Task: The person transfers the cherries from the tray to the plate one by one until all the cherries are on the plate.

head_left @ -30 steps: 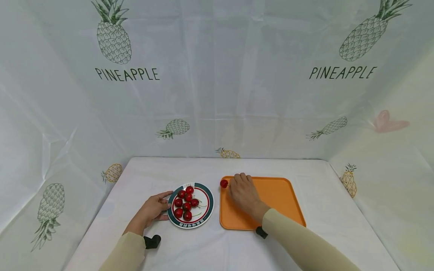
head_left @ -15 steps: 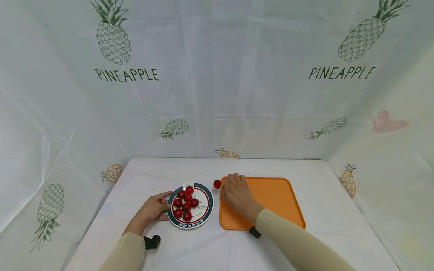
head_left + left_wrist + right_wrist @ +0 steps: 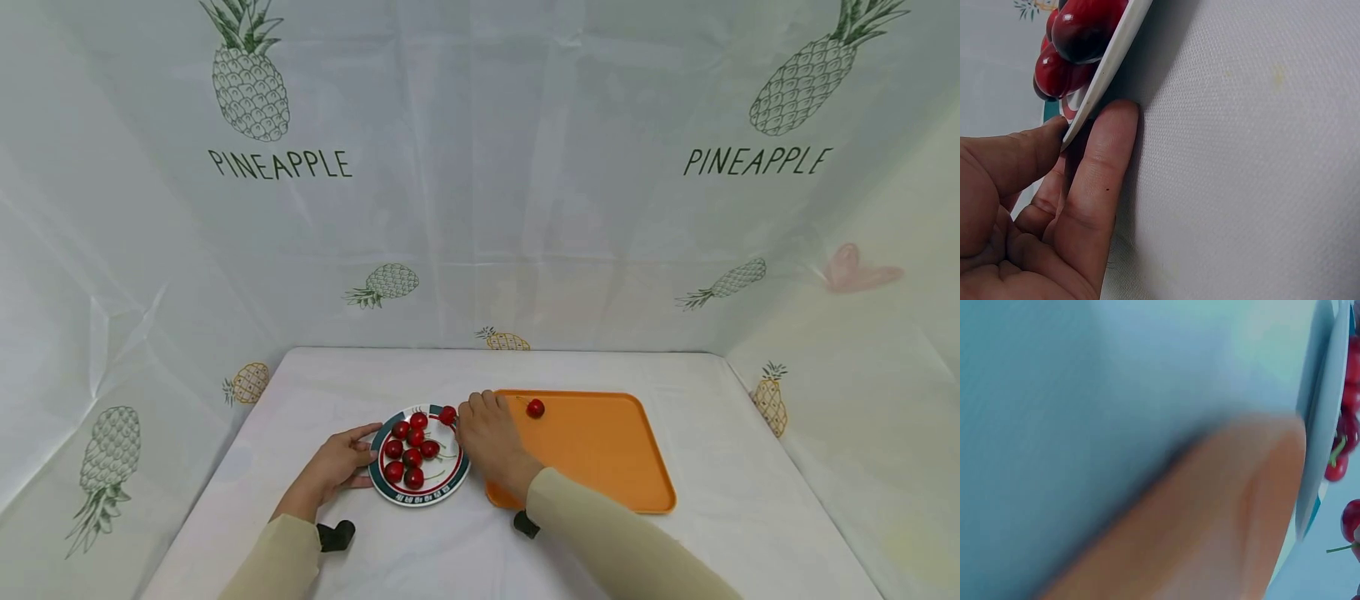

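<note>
Several red cherries (image 3: pixel 412 457) lie on a round white plate (image 3: pixel 453 475) with a dark green rim. My left hand (image 3: pixel 337 467) pinches the plate's left edge; in the left wrist view the thumb (image 3: pixel 1035 153) rests on the rim and a finger (image 3: pixel 1100 169) lies beneath it. My right hand (image 3: pixel 495 437) is at the plate's right edge, holding a cherry (image 3: pixel 447 415) by its stem over the upper right rim. That cherry (image 3: pixel 1350 520) shows at the right wrist view's edge, where the pinching fingertips are mostly out of frame.
An orange tray (image 3: pixel 600 450) lies to the right of the plate, partly under my right forearm. One cherry (image 3: pixel 536 408) sits near its upper left corner. White cloth (image 3: pixel 420 550) covers the table, and a pineapple-printed curtain (image 3: pixel 510 208) surrounds it.
My right hand has moved left from the tray to the plate, carrying a cherry by its stem. A cherry on the tray has come into sight. The left hand stays put.
</note>
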The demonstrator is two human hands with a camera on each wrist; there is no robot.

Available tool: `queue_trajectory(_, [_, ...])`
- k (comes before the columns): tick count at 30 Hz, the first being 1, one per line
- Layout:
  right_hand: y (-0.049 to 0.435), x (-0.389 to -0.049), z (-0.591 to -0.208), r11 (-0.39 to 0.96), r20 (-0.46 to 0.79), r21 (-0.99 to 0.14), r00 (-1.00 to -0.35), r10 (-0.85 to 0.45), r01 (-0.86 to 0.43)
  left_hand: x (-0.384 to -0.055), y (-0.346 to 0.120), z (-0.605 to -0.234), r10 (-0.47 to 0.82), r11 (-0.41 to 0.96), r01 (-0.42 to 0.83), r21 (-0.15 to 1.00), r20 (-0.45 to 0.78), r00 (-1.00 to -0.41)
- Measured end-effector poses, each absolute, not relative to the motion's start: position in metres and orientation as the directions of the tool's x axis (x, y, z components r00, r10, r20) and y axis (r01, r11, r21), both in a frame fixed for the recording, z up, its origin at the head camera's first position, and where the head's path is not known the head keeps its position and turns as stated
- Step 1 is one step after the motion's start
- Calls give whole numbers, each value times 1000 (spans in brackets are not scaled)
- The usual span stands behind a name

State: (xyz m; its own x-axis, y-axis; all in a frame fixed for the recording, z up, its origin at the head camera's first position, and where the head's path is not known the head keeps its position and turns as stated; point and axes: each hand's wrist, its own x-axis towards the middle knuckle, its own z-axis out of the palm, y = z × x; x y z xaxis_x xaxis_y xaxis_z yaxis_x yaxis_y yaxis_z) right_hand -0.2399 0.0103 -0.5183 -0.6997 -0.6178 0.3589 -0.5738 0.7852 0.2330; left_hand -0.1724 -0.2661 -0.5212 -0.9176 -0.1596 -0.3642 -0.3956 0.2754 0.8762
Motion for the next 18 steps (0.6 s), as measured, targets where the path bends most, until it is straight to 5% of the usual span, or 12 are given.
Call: queue_trajectory(18, [-21, -231, -531, 811, 294, 223, -756, -584, -540, -172, -266, -519, -152, 270, -398, 877, -369, -917])
